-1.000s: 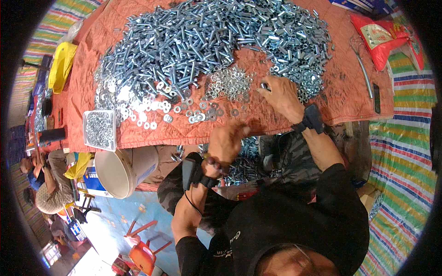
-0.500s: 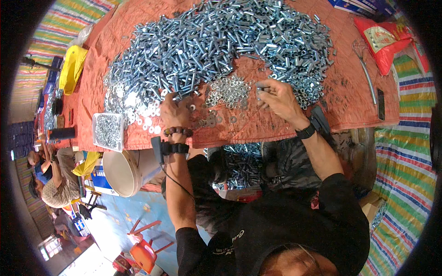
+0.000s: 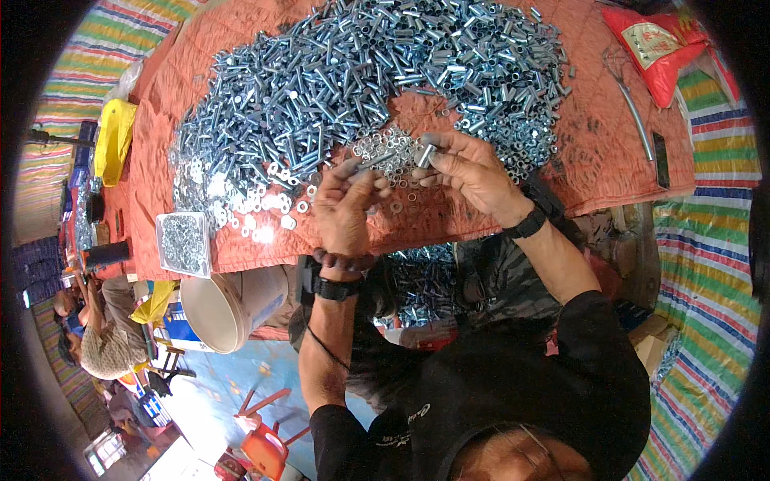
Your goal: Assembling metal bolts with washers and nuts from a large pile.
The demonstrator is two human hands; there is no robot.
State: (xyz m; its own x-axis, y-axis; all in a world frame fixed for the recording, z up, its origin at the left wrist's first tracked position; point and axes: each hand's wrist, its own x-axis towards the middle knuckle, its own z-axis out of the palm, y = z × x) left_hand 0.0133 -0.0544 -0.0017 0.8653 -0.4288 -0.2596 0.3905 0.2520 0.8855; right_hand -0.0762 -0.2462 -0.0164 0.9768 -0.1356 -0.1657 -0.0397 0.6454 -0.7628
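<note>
My left hand (image 3: 345, 208) pinches a slim metal bolt (image 3: 378, 159) that points toward my right hand. My right hand (image 3: 475, 172) grips a short shiny metal sleeve (image 3: 426, 155) between thumb and fingers. The two parts are apart, a small gap between them. Beneath both hands lies a small heap of metal rings (image 3: 393, 144), partly covered by the fingers. Behind it spreads a big pile of bolts (image 3: 281, 104) that runs into a pile of sleeves (image 3: 489, 56) on the right. Flat washers (image 3: 265, 210) are scattered left of my left hand.
An orange cloth (image 3: 593, 160) covers the table. At its left front corner stands a clear tub of small parts (image 3: 183, 244), with a white bucket (image 3: 212, 313) below. A metal whisk-like tool (image 3: 634, 116), a phone (image 3: 661, 160) and a red bag (image 3: 650, 52) lie right. People (image 3: 108, 345) sit far left.
My left hand has come up from the washers and moved right with a bolt in its fingers. My right hand has shifted slightly left, turning the sleeve toward the bolt.
</note>
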